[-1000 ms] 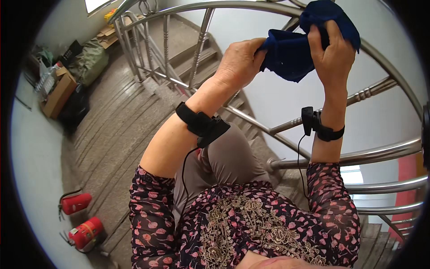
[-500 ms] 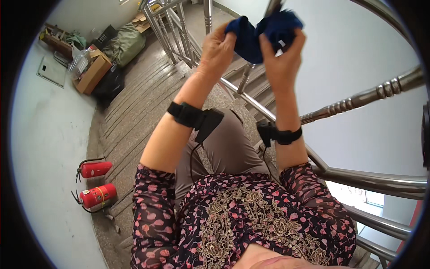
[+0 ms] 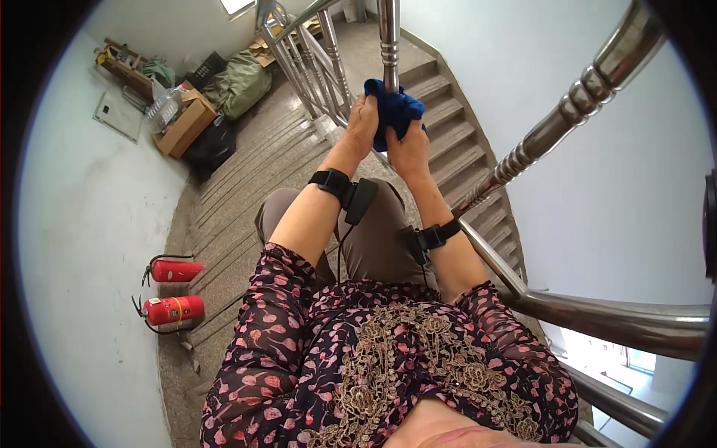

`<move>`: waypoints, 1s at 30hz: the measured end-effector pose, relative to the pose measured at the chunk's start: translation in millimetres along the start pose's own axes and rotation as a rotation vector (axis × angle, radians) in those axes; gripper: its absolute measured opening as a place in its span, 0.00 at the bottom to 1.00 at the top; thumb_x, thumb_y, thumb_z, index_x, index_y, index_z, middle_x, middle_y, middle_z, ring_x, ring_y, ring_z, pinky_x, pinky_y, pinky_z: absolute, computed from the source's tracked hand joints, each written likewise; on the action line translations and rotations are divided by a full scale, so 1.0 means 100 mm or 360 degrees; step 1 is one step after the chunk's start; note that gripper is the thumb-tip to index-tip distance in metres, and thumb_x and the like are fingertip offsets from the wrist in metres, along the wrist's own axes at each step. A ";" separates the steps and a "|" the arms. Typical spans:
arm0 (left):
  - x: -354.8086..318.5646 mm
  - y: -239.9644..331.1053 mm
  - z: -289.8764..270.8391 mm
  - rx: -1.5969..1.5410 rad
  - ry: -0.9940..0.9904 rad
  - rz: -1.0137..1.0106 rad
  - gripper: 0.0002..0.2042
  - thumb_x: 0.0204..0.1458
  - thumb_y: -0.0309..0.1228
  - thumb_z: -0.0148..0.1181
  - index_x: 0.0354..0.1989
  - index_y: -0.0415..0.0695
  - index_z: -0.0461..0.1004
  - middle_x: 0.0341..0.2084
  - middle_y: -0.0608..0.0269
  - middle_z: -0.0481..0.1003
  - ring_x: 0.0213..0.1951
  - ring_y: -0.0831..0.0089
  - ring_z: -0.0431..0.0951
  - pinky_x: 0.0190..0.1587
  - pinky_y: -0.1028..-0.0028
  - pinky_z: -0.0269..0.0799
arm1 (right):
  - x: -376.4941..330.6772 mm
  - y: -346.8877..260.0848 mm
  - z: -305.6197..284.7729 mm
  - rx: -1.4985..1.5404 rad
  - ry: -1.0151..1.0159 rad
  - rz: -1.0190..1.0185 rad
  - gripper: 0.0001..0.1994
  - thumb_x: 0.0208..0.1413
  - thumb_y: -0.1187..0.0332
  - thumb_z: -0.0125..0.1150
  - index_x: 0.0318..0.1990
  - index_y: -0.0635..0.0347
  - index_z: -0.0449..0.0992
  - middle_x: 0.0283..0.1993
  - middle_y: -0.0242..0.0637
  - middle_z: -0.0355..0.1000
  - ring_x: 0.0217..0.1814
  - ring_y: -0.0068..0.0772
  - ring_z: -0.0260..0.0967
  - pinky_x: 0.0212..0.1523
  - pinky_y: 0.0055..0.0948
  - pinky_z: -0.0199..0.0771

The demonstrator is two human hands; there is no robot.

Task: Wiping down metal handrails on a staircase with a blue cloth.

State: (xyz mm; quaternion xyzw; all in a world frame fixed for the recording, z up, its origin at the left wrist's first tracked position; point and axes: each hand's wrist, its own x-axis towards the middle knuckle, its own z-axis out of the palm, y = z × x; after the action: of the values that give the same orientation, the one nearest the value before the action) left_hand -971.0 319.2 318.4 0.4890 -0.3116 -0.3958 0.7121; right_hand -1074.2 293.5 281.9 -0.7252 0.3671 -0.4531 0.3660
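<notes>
A bunched dark blue cloth (image 3: 396, 109) is between my two hands, against the lower part of an upright steel baluster (image 3: 389, 46). My left hand (image 3: 361, 125) grips the cloth's left side, its fingers closed and partly hidden. From the right and slightly lower, my right hand (image 3: 410, 151) presses into the cloth, thumb showing and the other fingers mostly covered. The cloth hides that stretch of the baluster, so I cannot tell whether it goes all the way around. Black straps with small devices sit on both forearms.
Steel handrail (image 3: 620, 308) and a ringed post (image 3: 523, 153) stand close on my right. Stone steps (image 3: 254, 183) run at left, more stairs (image 3: 459, 142) beyond. Two red fire extinguishers (image 3: 173, 310) stand by the left wall. A cardboard box (image 3: 185, 123) and sacks lie farther off.
Both hands have come down and closer together with the cloth, from up in the air onto the baluster's lower part. My view has shifted a little.
</notes>
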 end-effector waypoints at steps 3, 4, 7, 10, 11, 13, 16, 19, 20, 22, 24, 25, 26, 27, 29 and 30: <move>-0.02 -0.01 0.00 0.0100 -0.0069 -0.0058 0.18 0.63 0.38 0.34 0.50 0.42 0.70 0.42 0.63 0.75 0.45 0.71 0.74 0.52 0.72 0.68 | 0.03 -0.01 -0.07 0.0015 -0.0032 0.0096 0.22 0.48 0.69 0.61 0.49 0.65 0.62 0.36 0.61 0.73 0.42 0.64 0.70 0.42 0.51 0.69; 0.02 -0.06 -0.05 0.0114 -0.0058 -0.0084 0.18 0.63 0.37 0.34 0.50 0.42 0.69 0.42 0.63 0.74 0.46 0.72 0.74 0.52 0.72 0.67 | 0.03 -0.01 -0.07 0.0045 -0.0011 0.0096 0.22 0.48 0.69 0.61 0.49 0.65 0.62 0.36 0.61 0.73 0.42 0.64 0.70 0.42 0.51 0.69; 0.05 -0.20 -0.20 0.0162 -0.0090 -0.0122 0.19 0.63 0.41 0.35 0.50 0.44 0.69 0.42 0.64 0.74 0.45 0.72 0.74 0.49 0.71 0.70 | 0.00 0.08 -0.02 0.0060 0.0003 0.0019 0.22 0.47 0.69 0.60 0.49 0.66 0.62 0.35 0.61 0.72 0.41 0.64 0.70 0.42 0.50 0.70; 0.02 -0.39 -0.26 0.0163 -0.0107 -0.0218 0.19 0.62 0.43 0.37 0.51 0.47 0.69 0.43 0.65 0.74 0.46 0.72 0.74 0.47 0.70 0.71 | -0.06 0.27 0.02 -0.0062 -0.0104 0.0136 0.23 0.47 0.69 0.60 0.50 0.66 0.62 0.36 0.61 0.72 0.43 0.63 0.70 0.43 0.49 0.70; 0.00 -0.44 -0.22 0.0223 -0.0030 -0.0258 0.18 0.62 0.43 0.37 0.51 0.47 0.69 0.43 0.66 0.74 0.45 0.72 0.74 0.47 0.70 0.71 | -0.06 0.39 0.03 -0.0043 -0.0147 0.0126 0.24 0.46 0.68 0.60 0.51 0.66 0.62 0.37 0.61 0.72 0.43 0.63 0.70 0.43 0.48 0.70; 0.00 -0.52 -0.24 0.0261 0.0002 -0.0229 0.17 0.62 0.42 0.38 0.51 0.49 0.68 0.42 0.66 0.73 0.45 0.73 0.74 0.47 0.69 0.71 | -0.09 0.49 0.06 -0.0045 -0.0197 0.0105 0.25 0.46 0.68 0.61 0.52 0.66 0.61 0.37 0.61 0.72 0.44 0.62 0.70 0.44 0.47 0.70; -0.09 -0.58 -0.34 0.0288 -0.0048 -0.0302 0.17 0.62 0.42 0.38 0.52 0.50 0.67 0.43 0.66 0.72 0.45 0.72 0.73 0.47 0.68 0.71 | -0.16 0.48 0.04 -0.0108 -0.0171 0.0107 0.21 0.45 0.68 0.60 0.47 0.68 0.67 0.35 0.58 0.74 0.42 0.58 0.72 0.43 0.46 0.72; -0.23 -0.31 -0.20 0.0322 -0.0099 -0.0567 0.15 0.60 0.38 0.40 0.50 0.48 0.66 0.40 0.63 0.71 0.40 0.69 0.73 0.42 0.64 0.73 | -0.09 0.68 -0.21 0.0234 -0.0084 0.0213 0.10 0.47 0.72 0.60 0.36 0.70 0.74 0.33 0.44 0.76 0.35 0.33 0.73 0.39 0.31 0.72; -0.21 -0.27 -0.32 0.0319 -0.0065 -0.0652 0.14 0.59 0.37 0.41 0.49 0.47 0.67 0.39 0.62 0.71 0.39 0.69 0.73 0.41 0.65 0.74 | -0.07 0.61 -0.27 0.0116 -0.0110 0.0166 0.12 0.48 0.73 0.58 0.40 0.71 0.74 0.31 0.39 0.76 0.34 0.26 0.71 0.38 0.28 0.71; -0.22 -0.13 -0.55 0.0122 -0.0198 -0.0532 0.12 0.59 0.35 0.43 0.43 0.43 0.70 0.34 0.63 0.73 0.34 0.71 0.74 0.37 0.70 0.75 | -0.10 0.40 -0.36 -0.0101 0.0029 -0.0039 0.14 0.49 0.73 0.57 0.44 0.68 0.75 0.33 0.42 0.77 0.35 0.29 0.73 0.38 0.29 0.71; -0.29 0.02 -0.59 0.0131 -0.0237 -0.0455 0.12 0.59 0.36 0.44 0.42 0.43 0.71 0.33 0.64 0.74 0.33 0.73 0.75 0.36 0.72 0.74 | -0.15 0.10 -0.44 -0.0202 0.0071 -0.0094 0.14 0.50 0.72 0.57 0.45 0.66 0.75 0.34 0.43 0.77 0.35 0.32 0.73 0.39 0.29 0.71; -0.35 0.13 -0.53 0.0121 -0.0264 -0.0435 0.13 0.60 0.38 0.45 0.41 0.42 0.72 0.32 0.64 0.75 0.33 0.75 0.75 0.35 0.73 0.74 | -0.16 -0.06 -0.51 -0.0272 0.0136 -0.0162 0.14 0.51 0.72 0.57 0.47 0.64 0.75 0.35 0.44 0.77 0.36 0.35 0.74 0.39 0.29 0.71; -0.39 0.20 -0.50 0.0096 -0.0263 -0.0431 0.13 0.60 0.38 0.45 0.41 0.42 0.72 0.32 0.64 0.75 0.33 0.75 0.75 0.35 0.73 0.74 | -0.17 -0.18 -0.57 -0.0293 0.0126 -0.0172 0.14 0.51 0.72 0.57 0.47 0.64 0.75 0.35 0.44 0.77 0.36 0.35 0.74 0.39 0.29 0.71; -0.44 0.27 -0.44 0.0151 -0.0305 -0.0395 0.14 0.61 0.39 0.45 0.40 0.42 0.73 0.30 0.64 0.75 0.32 0.75 0.75 0.35 0.73 0.74 | -0.19 -0.29 -0.63 -0.0437 0.0135 -0.0147 0.14 0.52 0.71 0.57 0.47 0.62 0.75 0.37 0.46 0.76 0.37 0.38 0.74 0.40 0.30 0.71; -0.54 0.32 -0.40 0.0185 -0.0376 -0.0315 0.15 0.61 0.40 0.45 0.40 0.41 0.73 0.28 0.64 0.75 0.28 0.75 0.76 0.34 0.74 0.75 | -0.24 -0.41 -0.71 -0.0566 0.0142 -0.0253 0.14 0.54 0.70 0.57 0.48 0.60 0.74 0.38 0.48 0.76 0.38 0.45 0.74 0.41 0.34 0.71; -0.57 0.32 -0.38 0.0173 -0.0367 -0.0314 0.15 0.61 0.40 0.45 0.40 0.41 0.73 0.28 0.64 0.75 0.28 0.75 0.76 0.34 0.74 0.75 | -0.26 -0.48 -0.77 -0.0648 0.0102 -0.0251 0.13 0.53 0.70 0.57 0.47 0.61 0.74 0.40 0.50 0.75 0.41 0.50 0.74 0.41 0.37 0.71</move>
State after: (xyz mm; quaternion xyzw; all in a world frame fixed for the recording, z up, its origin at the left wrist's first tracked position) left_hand -959.0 392.2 333.1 0.5065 -0.3626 -0.4999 0.6017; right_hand -1144.3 322.5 338.0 -0.7959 0.4047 -0.4196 0.1635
